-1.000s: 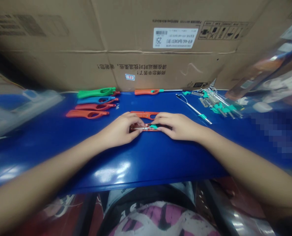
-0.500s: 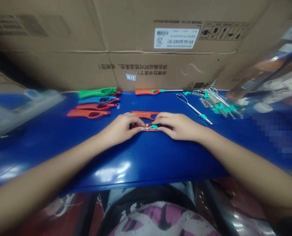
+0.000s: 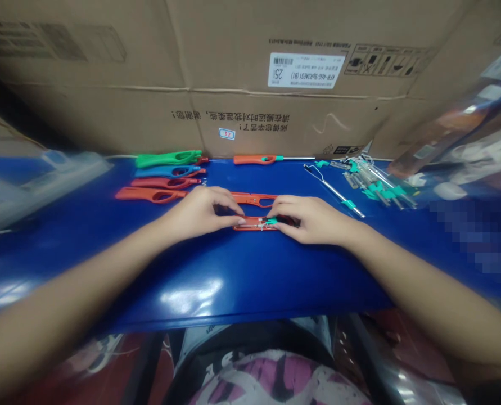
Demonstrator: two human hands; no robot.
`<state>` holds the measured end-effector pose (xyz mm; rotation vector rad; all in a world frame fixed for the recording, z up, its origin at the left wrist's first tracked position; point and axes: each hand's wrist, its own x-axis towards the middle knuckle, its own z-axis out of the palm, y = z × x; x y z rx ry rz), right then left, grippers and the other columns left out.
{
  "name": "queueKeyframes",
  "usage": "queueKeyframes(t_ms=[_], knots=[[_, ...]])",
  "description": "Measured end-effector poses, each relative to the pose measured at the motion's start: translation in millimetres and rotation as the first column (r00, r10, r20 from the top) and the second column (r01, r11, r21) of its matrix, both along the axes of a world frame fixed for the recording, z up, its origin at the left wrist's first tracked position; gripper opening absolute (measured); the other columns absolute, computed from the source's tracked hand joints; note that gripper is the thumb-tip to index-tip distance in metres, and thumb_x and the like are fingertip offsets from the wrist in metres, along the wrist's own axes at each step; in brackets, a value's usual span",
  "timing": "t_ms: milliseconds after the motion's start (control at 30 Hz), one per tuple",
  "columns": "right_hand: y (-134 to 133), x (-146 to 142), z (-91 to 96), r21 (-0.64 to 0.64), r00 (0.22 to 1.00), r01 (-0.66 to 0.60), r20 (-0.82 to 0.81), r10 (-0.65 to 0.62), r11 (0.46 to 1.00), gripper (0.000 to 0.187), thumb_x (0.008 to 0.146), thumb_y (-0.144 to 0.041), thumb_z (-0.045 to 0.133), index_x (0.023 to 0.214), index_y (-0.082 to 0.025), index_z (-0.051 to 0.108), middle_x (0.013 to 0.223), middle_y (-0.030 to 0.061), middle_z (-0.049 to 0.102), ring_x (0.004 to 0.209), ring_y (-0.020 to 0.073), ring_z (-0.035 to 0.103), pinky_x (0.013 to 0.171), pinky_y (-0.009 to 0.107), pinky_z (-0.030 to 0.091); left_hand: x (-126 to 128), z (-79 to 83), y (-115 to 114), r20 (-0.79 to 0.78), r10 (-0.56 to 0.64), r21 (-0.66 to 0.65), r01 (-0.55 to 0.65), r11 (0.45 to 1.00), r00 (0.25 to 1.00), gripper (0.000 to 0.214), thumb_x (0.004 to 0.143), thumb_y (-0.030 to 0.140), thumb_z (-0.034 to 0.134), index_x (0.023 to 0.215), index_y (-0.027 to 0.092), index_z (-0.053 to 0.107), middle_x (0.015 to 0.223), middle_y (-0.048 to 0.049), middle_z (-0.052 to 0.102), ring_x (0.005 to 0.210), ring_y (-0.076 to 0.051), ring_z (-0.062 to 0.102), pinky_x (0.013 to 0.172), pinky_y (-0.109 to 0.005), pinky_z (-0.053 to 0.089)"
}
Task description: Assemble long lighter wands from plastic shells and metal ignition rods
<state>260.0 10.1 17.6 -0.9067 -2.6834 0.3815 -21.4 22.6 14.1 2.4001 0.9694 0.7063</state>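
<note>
An orange lighter half shell (image 3: 250, 226) lies open side up on the blue table, with thin inner parts along it and a green trigger (image 3: 271, 221) near its right part. My left hand (image 3: 202, 211) pinches the shell's left end between thumb and fingers. At the other end, my right hand (image 3: 307, 219) grips the shell beside the trigger, its fingers hiding that end. Just behind lies a second orange half shell (image 3: 252, 198), partly covered by both hands.
Green (image 3: 166, 159), blue (image 3: 161, 171) and red-orange handles (image 3: 149, 194) lie at the left. An assembled orange lighter (image 3: 254, 160) rests by the cardboard box (image 3: 233, 73). One metal lighter tube (image 3: 334, 191) and a pile of similar parts (image 3: 377, 183) lie at the right.
My left hand has slid left along the half shell, from its middle to its left end, uncovering the inner parts. My right hand stays at the trigger end.
</note>
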Motion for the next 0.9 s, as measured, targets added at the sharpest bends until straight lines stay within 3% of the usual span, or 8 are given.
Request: queueKeyframes(t_ms=[100, 300, 367, 567, 700, 900], knots=[[0.5, 3.0, 3.0, -0.009, 1.000, -0.006, 0.017, 0.006, 1.000, 0.020, 0.092, -0.020, 0.061, 0.110, -0.020, 0.070, 0.114, 0.0065, 0.070, 0.089, 0.0177, 0.066, 0.073, 0.028, 0.048, -4.4, -1.1, 6.5, 0.013, -0.065, -0.043, 0.065, 0.997, 0.998, 0.021, 0.085, 0.043, 0.077, 0.092, 0.024, 0.083, 0.094, -0.0049, 0.075, 0.086, -0.019, 0.071, 0.085, -0.033, 0.056], [2.7, 3.5, 4.4, -0.072, 0.999, -0.013, 0.028, 0.015, 0.997, 0.019, 0.092, -0.018, 0.061, 0.108, -0.018, 0.071, 0.112, 0.0070, 0.069, 0.083, 0.0160, 0.063, 0.071, 0.028, 0.047, -4.3, -9.8, 9.0, 0.041, -0.111, -0.168, 0.116, 0.979, 0.993, 0.019, 0.086, 0.040, 0.076, 0.094, 0.024, 0.083, 0.093, -0.0043, 0.075, 0.082, -0.018, 0.071, 0.079, -0.032, 0.057], [3.1, 2.5, 3.1, -0.080, 1.000, -0.012, 0.020, 0.014, 0.997, 0.019, 0.091, -0.017, 0.061, 0.108, -0.017, 0.071, 0.111, 0.0075, 0.069, 0.082, 0.0157, 0.063, 0.071, 0.028, 0.047, -2.8, -9.3, 6.9, 0.020, -0.103, -0.141, 0.105, 0.984, 0.994, 0.018, 0.086, 0.038, 0.075, 0.094, 0.023, 0.082, 0.094, -0.0044, 0.075, 0.084, -0.018, 0.070, 0.080, -0.033, 0.057], [3.1, 1.5, 0.7, -0.042, 0.999, -0.023, -0.027, 0.022, 0.999, 0.021, 0.095, -0.023, 0.060, 0.112, -0.019, 0.072, 0.113, 0.0088, 0.071, 0.095, 0.0205, 0.067, 0.081, 0.032, 0.051, 7.0, -7.2, -3.7, -0.059, -0.100, 0.107, 0.106, 0.989, 0.993, 0.016, 0.089, 0.028, 0.068, 0.103, 0.019, 0.071, 0.105, -0.0051, 0.073, 0.101, -0.022, 0.065, 0.093, -0.037, 0.050], [4.8, 5.6, 4.1, -0.049, 0.999, -0.031, -0.046, 0.028, 0.998, 0.022, 0.097, -0.022, 0.057, 0.112, -0.019, 0.072, 0.114, 0.0094, 0.072, 0.100, 0.0224, 0.068, 0.086, 0.034, 0.051, 11.1, -8.4, -9.1, -0.125, -0.158, 0.129, 0.174, 0.976, 0.980, 0.022, 0.092, 0.025, 0.064, 0.114, 0.019, 0.066, 0.113, -0.0053, 0.071, 0.106, -0.022, 0.064, 0.097, -0.037, 0.048], [6.7, 13.8, 9.8, -0.053, 0.999, -0.034, -0.010, 0.034, 0.998, 0.026, 0.088, -0.016, 0.061, 0.111, -0.020, 0.072, 0.108, 0.0061, 0.072, 0.090, 0.0186, 0.066, 0.077, 0.029, 0.047, 14.0, -11.4, -14.3, -0.217, -0.220, 0.158, 0.257, 0.954, 0.951, 0.030, 0.101, 0.022, 0.051, 0.128, 0.024, 0.065, 0.128, -0.0074, 0.067, 0.119, -0.024, 0.061, 0.103, -0.039, 0.047]])
